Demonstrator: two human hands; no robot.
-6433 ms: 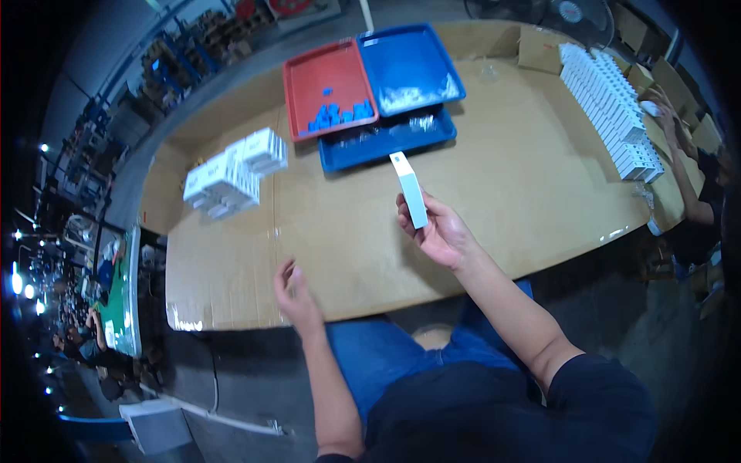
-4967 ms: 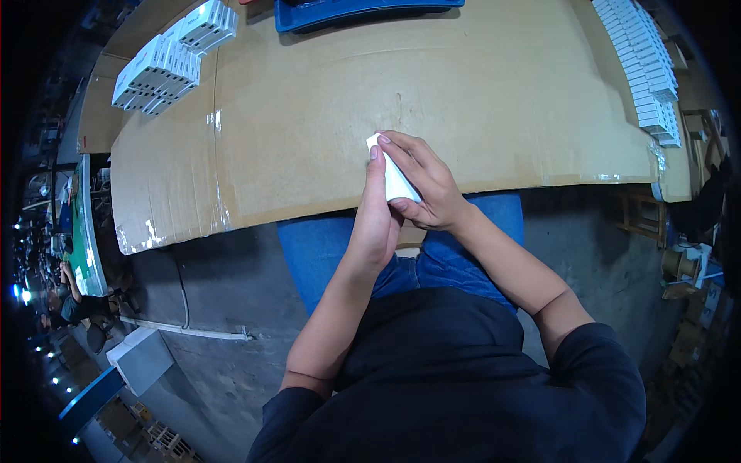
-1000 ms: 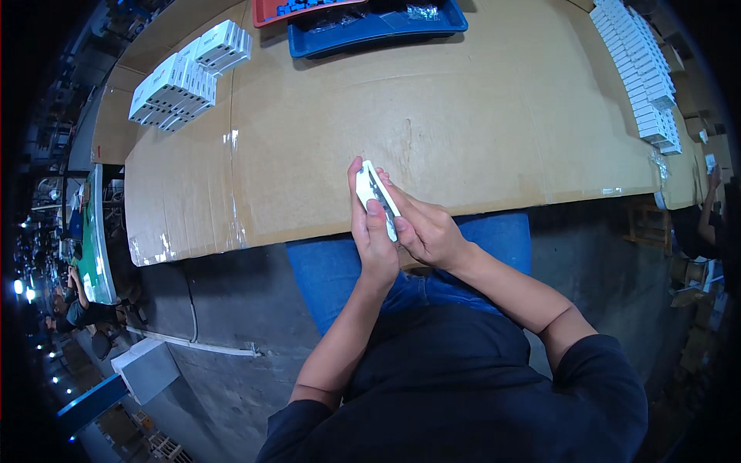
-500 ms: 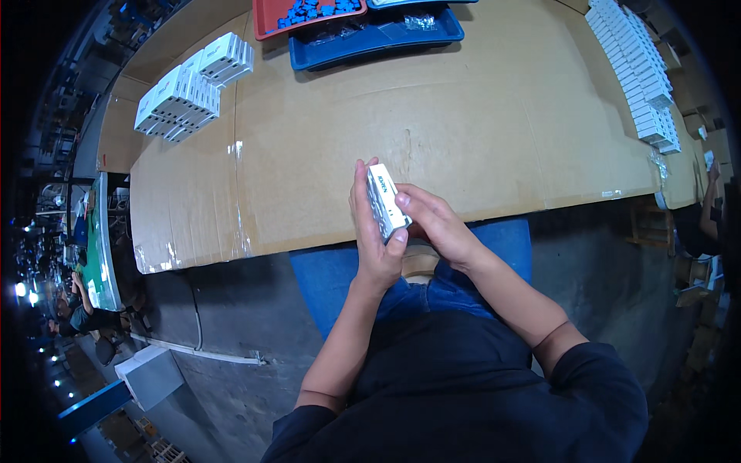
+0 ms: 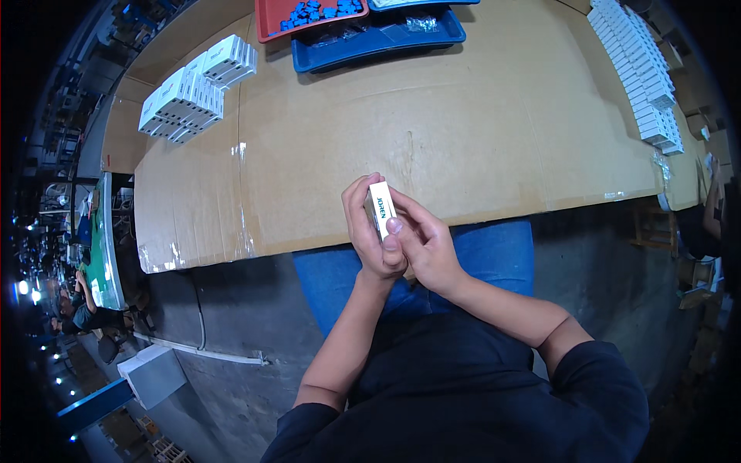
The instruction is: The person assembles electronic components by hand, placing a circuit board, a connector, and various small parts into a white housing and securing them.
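A small white printed box [image 5: 380,202] is held between my two hands, close to the table's near edge. My left hand [image 5: 366,231] is wrapped along its left side, thumb at the lower end. From the right, my right hand [image 5: 432,251] closes round it, with the thumb pressed on the printed narrow side. The fingers hide most of the box's lower end and its right side.
The cardboard-covered table [image 5: 347,147] spreads ahead of me. Stacked white boxes [image 5: 184,96] stand at the far left, and long rows of similar boxes [image 5: 637,77] at the far right. At the back are a red tray [image 5: 272,23] of blue parts and a blue tray [image 5: 378,48].
Both hands have come slightly lower and cup the box more tightly. The box has turned more upright, and my right thumb and fingers now cover more of it.
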